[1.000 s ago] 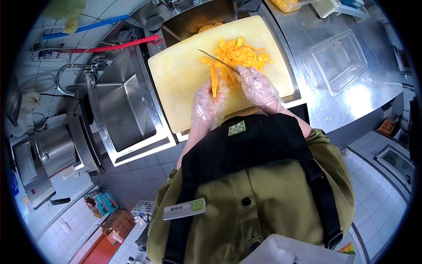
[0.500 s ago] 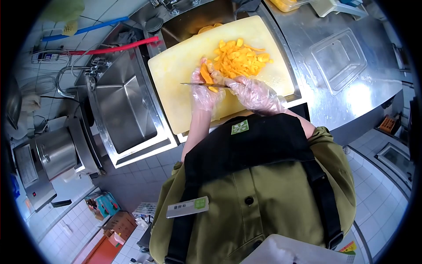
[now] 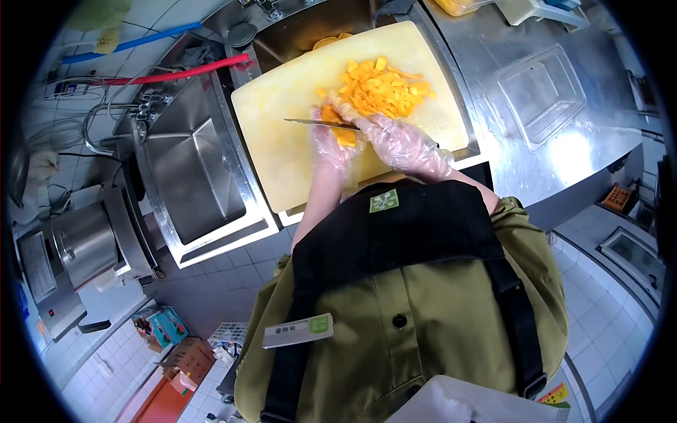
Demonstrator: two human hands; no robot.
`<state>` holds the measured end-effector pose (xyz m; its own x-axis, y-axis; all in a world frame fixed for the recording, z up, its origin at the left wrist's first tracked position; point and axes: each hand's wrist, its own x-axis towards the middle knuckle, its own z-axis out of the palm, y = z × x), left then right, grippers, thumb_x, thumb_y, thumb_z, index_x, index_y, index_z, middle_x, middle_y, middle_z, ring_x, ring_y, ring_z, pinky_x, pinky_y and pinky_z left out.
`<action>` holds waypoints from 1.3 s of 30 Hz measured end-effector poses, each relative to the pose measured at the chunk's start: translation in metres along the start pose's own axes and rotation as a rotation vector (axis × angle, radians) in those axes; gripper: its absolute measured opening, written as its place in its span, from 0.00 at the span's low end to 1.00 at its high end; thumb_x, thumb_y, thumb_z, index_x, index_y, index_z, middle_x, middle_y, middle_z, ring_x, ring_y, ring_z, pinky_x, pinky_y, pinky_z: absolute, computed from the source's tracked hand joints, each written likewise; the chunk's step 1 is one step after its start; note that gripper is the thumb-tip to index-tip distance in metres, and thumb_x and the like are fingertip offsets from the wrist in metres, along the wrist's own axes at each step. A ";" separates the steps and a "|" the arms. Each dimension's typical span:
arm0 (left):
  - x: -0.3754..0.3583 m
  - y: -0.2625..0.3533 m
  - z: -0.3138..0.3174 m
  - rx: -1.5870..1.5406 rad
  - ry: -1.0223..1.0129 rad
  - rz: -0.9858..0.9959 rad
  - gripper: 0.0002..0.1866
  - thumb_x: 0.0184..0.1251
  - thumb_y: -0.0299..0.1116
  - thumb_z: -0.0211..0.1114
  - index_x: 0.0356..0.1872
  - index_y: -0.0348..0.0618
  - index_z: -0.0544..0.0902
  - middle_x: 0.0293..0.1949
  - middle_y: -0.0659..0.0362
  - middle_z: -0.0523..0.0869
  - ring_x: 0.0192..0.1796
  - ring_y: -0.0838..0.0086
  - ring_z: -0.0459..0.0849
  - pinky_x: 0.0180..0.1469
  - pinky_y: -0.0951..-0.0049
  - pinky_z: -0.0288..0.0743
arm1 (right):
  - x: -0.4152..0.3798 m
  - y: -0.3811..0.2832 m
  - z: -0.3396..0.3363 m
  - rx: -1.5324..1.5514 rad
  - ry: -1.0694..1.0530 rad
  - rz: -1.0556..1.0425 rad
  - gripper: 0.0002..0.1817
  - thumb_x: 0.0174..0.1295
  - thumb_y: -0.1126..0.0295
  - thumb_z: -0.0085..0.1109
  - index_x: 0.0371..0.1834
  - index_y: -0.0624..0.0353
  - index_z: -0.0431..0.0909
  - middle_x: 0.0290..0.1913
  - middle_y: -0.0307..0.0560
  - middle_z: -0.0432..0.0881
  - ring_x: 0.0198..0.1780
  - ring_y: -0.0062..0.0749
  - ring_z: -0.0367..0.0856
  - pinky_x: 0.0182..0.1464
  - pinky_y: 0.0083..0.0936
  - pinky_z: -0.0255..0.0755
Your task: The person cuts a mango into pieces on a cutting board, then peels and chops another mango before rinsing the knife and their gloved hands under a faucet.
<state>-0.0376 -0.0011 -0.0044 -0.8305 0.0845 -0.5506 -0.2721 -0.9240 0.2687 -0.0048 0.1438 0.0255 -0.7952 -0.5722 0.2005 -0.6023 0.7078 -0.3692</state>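
My left hand (image 3: 334, 155), in a clear plastic glove, is closed around a piece of orange-yellow fruit that looks like mango (image 3: 345, 137). My right hand (image 3: 409, 146), gloved the same way, grips a knife (image 3: 307, 122). Its handle is hidden in the fingers and its thin blade points left, crossing over the held piece. Both hands are above a pale yellow cutting board (image 3: 271, 134). Just beyond them lies a heap of cut mango pieces (image 3: 384, 88), with one small bit apart at its left.
The board lies across a sink (image 3: 282, 46) with orange-yellow pieces at its back. To the left is another steel sink (image 3: 197, 173), with a red hose (image 3: 180, 73) behind it. A clear plastic container (image 3: 541, 95) rests on the steel counter (image 3: 486, 63) at right.
A small bit of mango now lies left of the heap. The knife has shifted slightly over the held piece, and more of that piece shows below the blade.
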 end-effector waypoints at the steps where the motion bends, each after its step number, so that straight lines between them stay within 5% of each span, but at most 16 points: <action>1: 0.014 0.003 -0.017 -0.083 -0.236 -0.085 0.25 0.66 0.52 0.37 0.52 0.45 0.70 0.47 0.53 0.76 0.46 0.61 0.75 0.54 0.60 0.68 | -0.002 0.002 0.000 0.004 -0.018 -0.006 0.26 0.56 0.73 0.41 0.62 0.56 0.57 0.46 0.55 0.73 0.35 0.46 0.78 0.39 0.32 0.74; 4: 0.046 0.010 -0.059 -0.268 -0.777 -0.251 0.25 0.65 0.52 0.37 0.50 0.45 0.70 0.46 0.53 0.76 0.45 0.61 0.75 0.53 0.60 0.69 | -0.003 0.000 -0.003 0.020 -0.114 0.008 0.26 0.56 0.73 0.41 0.62 0.57 0.58 0.47 0.56 0.73 0.38 0.47 0.77 0.42 0.33 0.72; 6: 0.050 0.005 -0.064 -0.309 -0.924 -0.255 0.25 0.64 0.53 0.39 0.48 0.44 0.71 0.44 0.53 0.76 0.45 0.62 0.75 0.52 0.61 0.70 | 0.000 -0.004 -0.009 0.029 -0.230 0.069 0.26 0.56 0.73 0.41 0.62 0.58 0.57 0.48 0.57 0.73 0.42 0.47 0.77 0.45 0.33 0.71; 9: 0.044 0.000 -0.060 -0.327 -0.797 -0.189 0.23 0.62 0.53 0.42 0.40 0.45 0.72 0.37 0.53 0.76 0.41 0.62 0.75 0.49 0.57 0.71 | 0.000 -0.007 -0.005 -0.080 -0.233 0.007 0.32 0.55 0.75 0.45 0.65 0.63 0.49 0.44 0.62 0.75 0.38 0.47 0.78 0.40 0.35 0.73; 12: 0.002 -0.002 -0.006 0.032 0.037 -0.009 0.21 0.60 0.53 0.43 0.33 0.45 0.72 0.32 0.53 0.75 0.39 0.60 0.74 0.46 0.54 0.71 | 0.009 -0.010 0.009 0.047 -0.217 0.099 0.31 0.56 0.75 0.43 0.65 0.66 0.47 0.38 0.61 0.77 0.34 0.47 0.79 0.36 0.35 0.74; 15: -0.007 -0.001 -0.006 0.048 0.006 0.004 0.21 0.60 0.54 0.43 0.31 0.45 0.72 0.32 0.53 0.75 0.38 0.59 0.74 0.45 0.52 0.71 | 0.016 -0.014 0.003 -0.151 -0.408 0.061 0.30 0.57 0.74 0.41 0.64 0.66 0.48 0.34 0.61 0.78 0.30 0.46 0.79 0.34 0.36 0.74; 18: 0.017 0.005 -0.039 -0.183 -0.230 -0.106 0.20 0.63 0.51 0.43 0.31 0.44 0.72 0.31 0.54 0.74 0.37 0.59 0.74 0.44 0.53 0.71 | 0.018 -0.008 0.013 0.006 -0.388 0.101 0.33 0.56 0.74 0.40 0.67 0.61 0.44 0.33 0.61 0.77 0.31 0.46 0.79 0.34 0.35 0.73; 23: 0.011 0.001 -0.026 -0.013 -0.156 0.056 0.13 0.65 0.43 0.49 0.26 0.47 0.71 0.28 0.62 0.75 0.35 0.71 0.75 0.43 0.66 0.73 | 0.019 -0.009 0.024 0.139 -0.305 0.213 0.32 0.58 0.70 0.39 0.66 0.61 0.42 0.34 0.63 0.77 0.33 0.49 0.79 0.36 0.37 0.72; 25: 0.021 0.001 -0.034 -0.151 -0.134 0.041 0.13 0.64 0.43 0.52 0.27 0.46 0.70 0.29 0.61 0.74 0.36 0.72 0.75 0.43 0.67 0.73 | 0.022 -0.013 0.023 0.341 -0.299 0.374 0.25 0.61 0.61 0.33 0.60 0.61 0.53 0.39 0.62 0.76 0.39 0.50 0.76 0.43 0.36 0.68; 27: 0.017 0.001 -0.034 -0.137 -0.357 0.015 0.12 0.63 0.42 0.53 0.31 0.44 0.71 0.34 0.59 0.76 0.40 0.71 0.75 0.47 0.67 0.72 | 0.028 -0.016 0.015 0.681 -0.352 0.627 0.34 0.64 0.44 0.22 0.48 0.60 0.73 0.48 0.61 0.74 0.51 0.52 0.71 0.56 0.36 0.60; 28: 0.012 0.001 -0.028 -0.129 -0.470 -0.001 0.12 0.63 0.42 0.54 0.33 0.42 0.72 0.36 0.58 0.76 0.42 0.70 0.75 0.49 0.67 0.72 | 0.031 -0.017 0.013 0.669 -0.344 0.659 0.34 0.64 0.44 0.23 0.48 0.60 0.73 0.48 0.61 0.74 0.51 0.52 0.71 0.55 0.36 0.60; 31: -0.006 0.001 -0.012 -0.077 -0.182 0.012 0.12 0.58 0.32 0.54 0.42 0.38 0.73 0.44 0.55 0.76 0.49 0.67 0.74 0.54 0.67 0.68 | 0.032 -0.019 0.010 0.748 -0.248 0.730 0.28 0.65 0.50 0.27 0.50 0.62 0.70 0.47 0.61 0.74 0.49 0.50 0.72 0.52 0.34 0.63; 33: -0.009 0.006 -0.017 -0.009 -0.234 -0.041 0.19 0.49 0.24 0.51 0.47 0.34 0.70 0.46 0.52 0.75 0.51 0.65 0.73 0.56 0.66 0.67 | 0.032 -0.017 0.014 0.951 -0.098 0.720 0.22 0.66 0.60 0.34 0.55 0.65 0.65 0.43 0.62 0.75 0.46 0.47 0.74 0.48 0.31 0.67; 36: -0.010 0.014 -0.025 0.063 -0.282 -0.106 0.30 0.38 0.15 0.48 0.52 0.30 0.66 0.49 0.49 0.73 0.53 0.62 0.73 0.58 0.65 0.66 | 0.023 -0.008 0.018 1.031 0.007 0.680 0.22 0.67 0.59 0.34 0.47 0.65 0.72 0.45 0.62 0.75 0.47 0.47 0.74 0.48 0.30 0.66; 39: -0.019 0.020 -0.020 0.033 -0.312 -0.211 0.28 0.43 0.15 0.48 0.53 0.31 0.65 0.49 0.46 0.73 0.54 0.57 0.72 0.60 0.62 0.66 | 0.014 0.005 0.001 0.428 -0.149 0.456 0.21 0.66 0.62 0.33 0.55 0.63 0.65 0.46 0.60 0.74 0.50 0.48 0.71 0.55 0.32 0.63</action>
<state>-0.0175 -0.0283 -0.0047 -0.8612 0.3863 -0.3304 -0.4646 -0.8619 0.2032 -0.0188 0.1389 0.0259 -0.9282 -0.3263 -0.1789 -0.1009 0.6834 -0.7230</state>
